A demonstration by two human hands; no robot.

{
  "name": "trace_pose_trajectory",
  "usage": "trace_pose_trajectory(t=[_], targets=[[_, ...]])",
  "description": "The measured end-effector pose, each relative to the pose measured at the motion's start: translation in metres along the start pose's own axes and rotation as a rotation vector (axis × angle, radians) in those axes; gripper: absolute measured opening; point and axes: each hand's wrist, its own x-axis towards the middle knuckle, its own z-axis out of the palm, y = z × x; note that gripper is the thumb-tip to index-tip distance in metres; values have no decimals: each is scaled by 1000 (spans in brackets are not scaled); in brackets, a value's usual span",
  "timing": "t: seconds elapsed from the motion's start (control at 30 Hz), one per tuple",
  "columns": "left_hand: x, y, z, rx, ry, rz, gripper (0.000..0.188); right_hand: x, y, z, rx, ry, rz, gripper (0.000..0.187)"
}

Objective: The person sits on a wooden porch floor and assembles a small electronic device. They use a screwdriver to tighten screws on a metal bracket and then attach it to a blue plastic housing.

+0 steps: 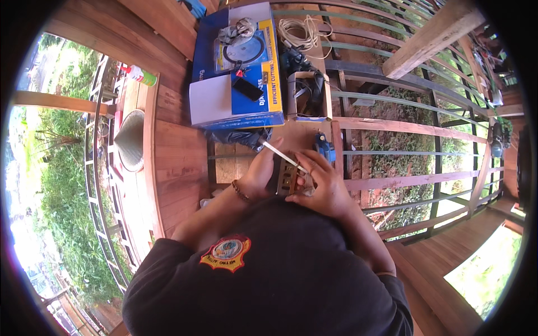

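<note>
Close in front of my dark shirt, my right hand is closed round a small brown wooden piece with cut-out slots. Its thumb presses the near end. A slim, pale, straight rod slants across above the piece. The rod's lower right end reaches the fingers of my right hand; its upper left end is dark. My left hand, with a beaded bracelet at the wrist, is on the left side of the piece. The rod crosses by its fingertips. Most of its fingers are hidden, so its grip cannot be made out.
Beyond my hands stands a large blue and yellow carton with a black phone-like object on top. Right of it are an open box, coiled pale cable and a small blue tool. Slatted railing runs along the right.
</note>
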Motion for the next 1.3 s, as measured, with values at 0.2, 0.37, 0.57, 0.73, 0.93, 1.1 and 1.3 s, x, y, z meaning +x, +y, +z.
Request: trace_pose_trajectory(t=[0.2,0.37,0.57,0.73,0.93,1.1,1.3], targets=[[7,50,-11,30,82,-27,64,59,-2,10,-23,-29,94,96],[29,75,-25,201,324,96,59,86,-2,20,-24,16,161,88],[52,98,-63,188,156,-67,57,75,31,26,26,143,270,80],[89,96,-138,42,388,93,47,12,89,39,311,217,834,72],[137,113,-222,63,614,346,27,-100,200,94,332,342,977,69],[180,150,-281,435,970,418,21,-132,272,129,231,310,1096,69],[258,159,-268,723,740,627,23,-125,385,178,75,449,964,69]])
